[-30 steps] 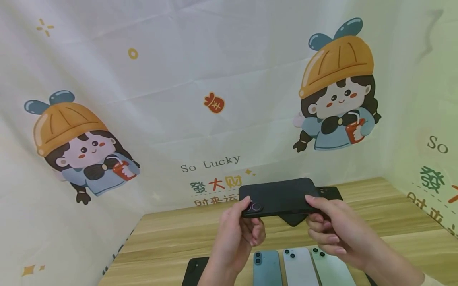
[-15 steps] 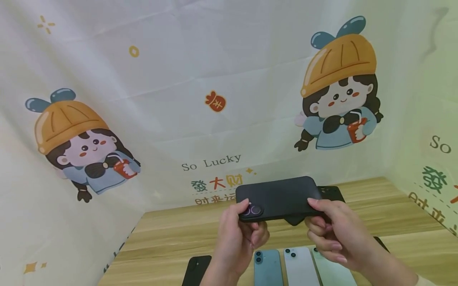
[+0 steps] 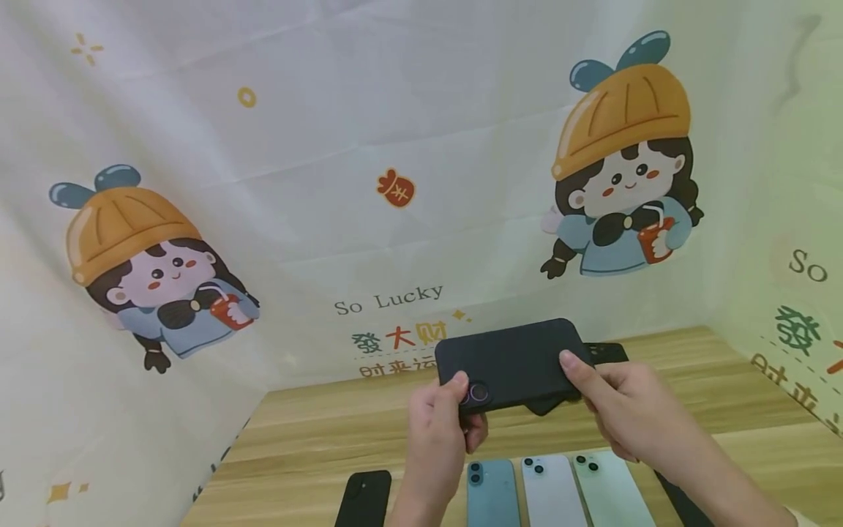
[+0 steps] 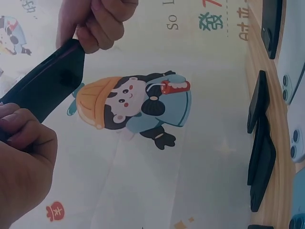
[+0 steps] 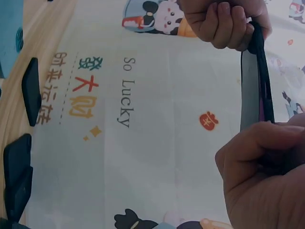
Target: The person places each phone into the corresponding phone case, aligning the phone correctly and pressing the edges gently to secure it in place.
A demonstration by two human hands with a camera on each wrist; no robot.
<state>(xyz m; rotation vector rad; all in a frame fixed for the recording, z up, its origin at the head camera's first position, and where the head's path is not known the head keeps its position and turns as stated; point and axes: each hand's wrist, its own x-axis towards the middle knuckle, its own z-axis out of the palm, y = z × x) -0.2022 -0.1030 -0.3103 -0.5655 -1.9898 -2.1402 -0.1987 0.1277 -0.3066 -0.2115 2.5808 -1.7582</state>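
A phone in a black case (image 3: 514,362) is held up sideways above the table between both hands, its back and round camera lenses turned toward me. The left hand (image 3: 437,432) grips the camera end, thumb on the back beside the lenses and fingers curled beneath. At the other end, the right hand (image 3: 635,406) pinches the case with its thumb on the back, fingers mostly hidden behind. From the right wrist view, the phone (image 5: 251,90) appears edge-on, with a pale flat face on one side, the black case on the other and a thin purple strip between.
On the wooden table lie a black phone (image 3: 364,498), a blue phone (image 3: 494,494), a white phone (image 3: 555,489) and a mint phone (image 3: 612,489). A dark flat piece (image 3: 681,501) lies partly under the right forearm. Overlapping black cases (image 4: 261,157) lie farther back, before a printed cloth (image 3: 316,219).
The phone has tilted, its right end rising slightly. The left thumb has shifted right along the lens edge. The right hand's fingers, earlier curled in sight below, have gone behind the phone.
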